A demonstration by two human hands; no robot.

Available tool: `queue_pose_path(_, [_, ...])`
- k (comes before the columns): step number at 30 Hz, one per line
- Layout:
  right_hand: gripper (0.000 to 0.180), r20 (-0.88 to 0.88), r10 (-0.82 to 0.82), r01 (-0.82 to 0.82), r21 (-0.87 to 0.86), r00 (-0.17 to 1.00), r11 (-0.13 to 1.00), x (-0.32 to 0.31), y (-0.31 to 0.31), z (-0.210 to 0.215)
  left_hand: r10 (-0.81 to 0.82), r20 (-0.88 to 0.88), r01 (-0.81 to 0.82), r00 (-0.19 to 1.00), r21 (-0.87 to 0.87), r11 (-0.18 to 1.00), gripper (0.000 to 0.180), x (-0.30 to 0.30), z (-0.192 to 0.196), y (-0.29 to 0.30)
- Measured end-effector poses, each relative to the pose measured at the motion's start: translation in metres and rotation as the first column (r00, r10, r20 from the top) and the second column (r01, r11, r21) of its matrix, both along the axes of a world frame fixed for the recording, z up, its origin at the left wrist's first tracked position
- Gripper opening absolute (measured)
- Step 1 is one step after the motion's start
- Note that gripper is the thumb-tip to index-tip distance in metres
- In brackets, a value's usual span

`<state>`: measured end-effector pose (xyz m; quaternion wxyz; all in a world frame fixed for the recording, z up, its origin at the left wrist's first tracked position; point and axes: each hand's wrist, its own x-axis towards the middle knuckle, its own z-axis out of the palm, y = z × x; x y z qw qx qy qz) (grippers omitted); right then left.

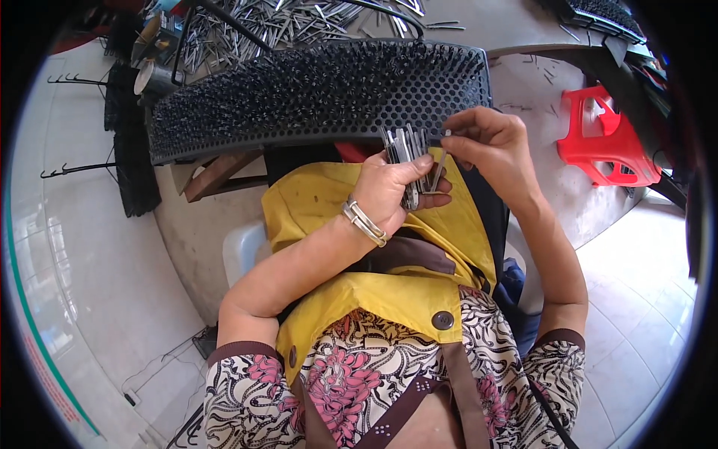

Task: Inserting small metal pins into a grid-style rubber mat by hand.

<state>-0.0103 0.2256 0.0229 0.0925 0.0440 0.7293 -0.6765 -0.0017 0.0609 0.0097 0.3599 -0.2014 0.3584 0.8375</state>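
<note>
My left hand (383, 185) is closed round a bundle of thin, flat silvery metal strips (404, 153) that stand roughly upright in its grip. Beside it, the thumb and fingertips of my right hand (493, 150) pinch the top of a single metal strip (440, 168), whose lower end reaches down by the left fingers. Just beyond both hands lies a long, curved black perforated panel (430, 116). Dark thin pieces stand densely in its holes on the left and middle; toward the right, many bare holes show.
A heap of loose metal strips (247, 34) covers the table behind the panel, with a metal can (155, 78) at its left. A red plastic stool (609, 142) stands at the right. Black bristly pieces (134, 165) hang at the left. A yellow apron (314, 194) covers my lap.
</note>
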Motion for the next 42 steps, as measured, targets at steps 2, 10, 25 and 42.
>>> queue_pose_path(2, [0.014, -0.075, -0.093, 0.091, -0.032, 0.993, 0.995, -0.005, 0.005, 0.003, -0.034, 0.047, 0.036, 0.998, -0.040, 0.999, 0.009, 0.000, -0.006, -0.001])
queue_pose_path(10, [0.017, -0.774, -0.118, 0.500, 0.277, 0.622, 0.821, -0.057, 0.002, -0.008, -0.064, 0.020, 0.065, 0.998, -0.063, 0.996, 0.012, 0.002, -0.006, -0.004])
queue_pose_path(25, [0.024, -0.697, 0.505, 0.394, 0.710, 0.509, 0.583, -0.075, -0.010, -0.027, -0.041, -0.031, 0.039, 0.999, -0.058, 0.998, 0.014, 0.001, -0.006, -0.008])
queue_pose_path(42, [0.013, -0.056, 0.078, -0.075, 0.050, 0.995, 0.996, -0.019, 0.002, 0.003, -0.074, -0.081, 0.075, 0.994, 0.008, 0.997, 0.014, -0.008, 0.002, 0.004])
